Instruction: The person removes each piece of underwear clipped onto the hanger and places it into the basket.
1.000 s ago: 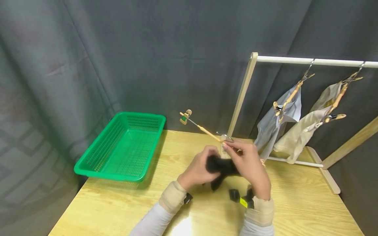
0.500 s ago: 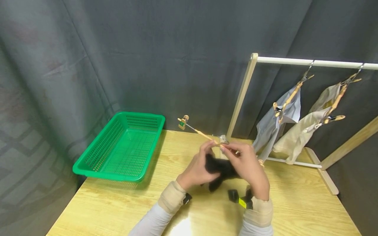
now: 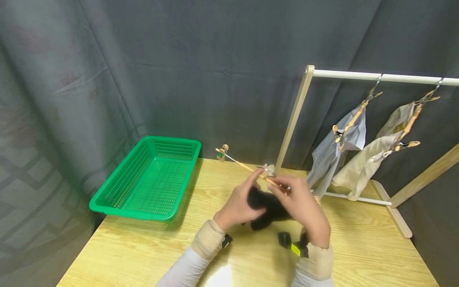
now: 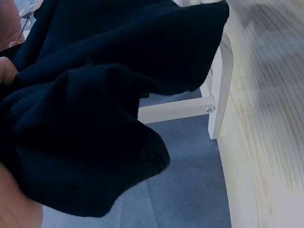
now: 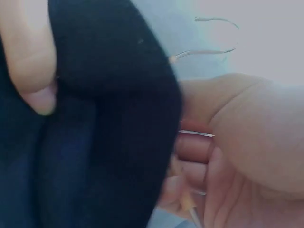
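A small black cloth garment [image 3: 269, 205] hangs bunched between the hands, its loose folds [image 4: 90, 128] filling the left wrist view. My left hand [image 3: 234, 207] grips it, with the index finger raised against a wooden clip hanger [image 3: 245, 166]. The right hand [image 3: 303, 203] pinches that hanger near its middle, below the metal hook [image 3: 266, 170]. A wooden clip [image 3: 222, 153] sits at the hanger's far left end; the other end is hidden behind the right hand. In the right wrist view the black cloth [image 5: 128, 123] partly covers the fingers around the hanger.
A green plastic basket [image 3: 183, 191] stands at the left of the wooden table [image 3: 186, 247]. At right, a rack with a white rail [image 3: 344, 74] carries a grey garment [image 3: 328, 147] and a beige one [image 3: 362, 165] on clip hangers. Dark curtains [image 3: 215, 79] surround the table.
The hanger has dropped slightly, its left clip end lowering and turning. The left index finger has moved up to the hanger. The black garment stays in the left hand.
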Motion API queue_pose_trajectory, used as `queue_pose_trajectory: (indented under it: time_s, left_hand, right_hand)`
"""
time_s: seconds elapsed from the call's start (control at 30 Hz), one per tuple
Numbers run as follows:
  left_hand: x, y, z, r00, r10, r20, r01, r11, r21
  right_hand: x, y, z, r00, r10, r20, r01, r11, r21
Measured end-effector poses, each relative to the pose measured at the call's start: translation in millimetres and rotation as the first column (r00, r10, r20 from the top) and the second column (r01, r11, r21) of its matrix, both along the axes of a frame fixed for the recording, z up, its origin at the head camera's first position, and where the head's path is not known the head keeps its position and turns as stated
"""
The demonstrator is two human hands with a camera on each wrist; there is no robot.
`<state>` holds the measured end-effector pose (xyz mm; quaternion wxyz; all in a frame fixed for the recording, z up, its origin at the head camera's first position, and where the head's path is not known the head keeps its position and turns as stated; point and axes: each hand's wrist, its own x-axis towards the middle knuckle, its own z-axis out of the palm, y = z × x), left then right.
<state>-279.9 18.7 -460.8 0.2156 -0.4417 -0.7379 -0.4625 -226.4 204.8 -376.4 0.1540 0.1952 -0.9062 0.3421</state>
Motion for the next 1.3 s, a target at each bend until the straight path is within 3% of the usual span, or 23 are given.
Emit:
queue_pose_trajectory:
  time_s: [0.13, 0.3, 0.37, 0.5, 0.6, 0.67, 0.93, 1.17, 1.3]
  left_hand:
    - [0.9, 0, 0.3, 1.000, -0.019, 0.004, 0.019, 1.000, 0.018]
    - [-1.1, 0, 0.3, 0.999, -0.035, -0.006, 0.036, 0.997, 0.070]
    - [-3.3, -1, 1.0, 0.999, -0.037, -0.001, 0.037, 0.994, 0.100]
    - [-6.8, -5, 2.0, 0.999, -0.040, 0.027, 0.036, 0.991, 0.132]
    - [-7.4, -8, 2.4, 0.998, -0.032, 0.046, 0.026, 0.990, 0.135]
    - [-7.2, -10, 2.9, 0.998, -0.024, 0.050, 0.016, 0.990, 0.140]
    - [-8.6, -12, 5.6, 1.000, -0.008, 0.018, 0.004, 0.983, 0.184]
    - [9.8, -14, 32.9, 0.999, -0.032, -0.011, 0.033, 0.978, 0.208]
    - [11.2, -14, 34.7, 1.000, -0.024, -0.011, 0.025, 0.979, 0.205]
  right_hand:
    - [11.4, 1, 6.7, 0.999, -0.044, -0.009, 0.044, 0.998, 0.049]
    - [31.9, 10, 16.8, 0.972, -0.162, -0.171, 0.175, 0.983, 0.063]
    - [38.4, 19, 19.2, 0.962, -0.189, -0.198, 0.203, 0.978, 0.053]
    - [47.3, 34, 23.9, 0.983, -0.184, -0.020, 0.184, 0.982, 0.042]
    - [50.0, 37, 25.8, 0.975, -0.169, 0.147, 0.161, 0.985, 0.063]
    - [49.7, 36, 25.6, 0.969, -0.160, 0.189, 0.146, 0.985, 0.089]
    - [47.7, 37, 23.8, 0.982, -0.110, 0.151, 0.094, 0.989, 0.112]
    - [46.6, 36, 22.6, 0.992, -0.097, 0.077, 0.097, 0.995, 0.008]
    - [46.7, 37, 21.2, 0.993, -0.111, 0.039, 0.113, 0.993, -0.045]
